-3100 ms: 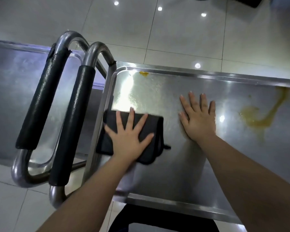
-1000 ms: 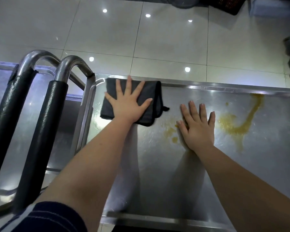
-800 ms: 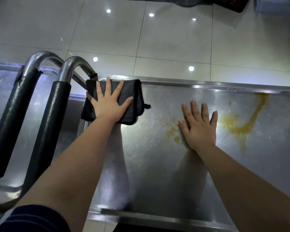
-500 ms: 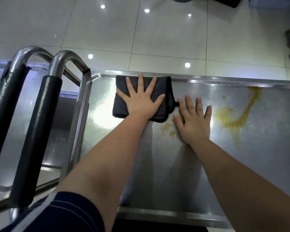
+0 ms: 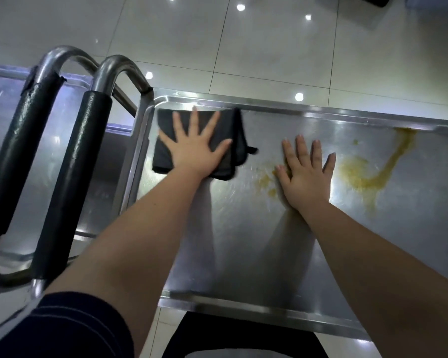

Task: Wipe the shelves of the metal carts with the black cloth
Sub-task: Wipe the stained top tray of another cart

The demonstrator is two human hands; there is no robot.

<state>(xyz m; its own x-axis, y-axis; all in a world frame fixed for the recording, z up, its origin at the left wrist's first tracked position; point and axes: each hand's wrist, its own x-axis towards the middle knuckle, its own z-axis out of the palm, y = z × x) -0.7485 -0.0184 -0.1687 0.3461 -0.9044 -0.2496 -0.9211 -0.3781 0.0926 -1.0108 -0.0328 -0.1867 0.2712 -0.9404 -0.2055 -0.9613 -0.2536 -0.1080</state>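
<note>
the left hand (image 5: 194, 148) lies flat with its fingers spread wide on the folded black cloth (image 5: 238, 130), pressing it onto the top shelf (image 5: 243, 241) of the metal cart in the far left corner, close against the raised rim. the spread palm looks meant to load the whole pad evenly, so that it drags over the steel rather than bunching, and the thick square fold probably gives a firm wiping face. the right hand (image 5: 305, 174) holds nothing: it rests open and flat on the bare shelf, near the cloth but apart from it, likely as a brace for the reaching body and to keep the cart from shifting. its thumb side sits right by some small yellowish smears (image 5: 267, 180), and a bigger yellow-brown streak (image 5: 367, 177) runs beyond it toward the far rim, well clear of the cloth, so most of this shelf seems yet to be wiped. two push handles (image 5: 70, 177) with black grips stand just left of the cloth, and the second cart's shelf (image 5: 0, 104) lies beyond them.
</note>
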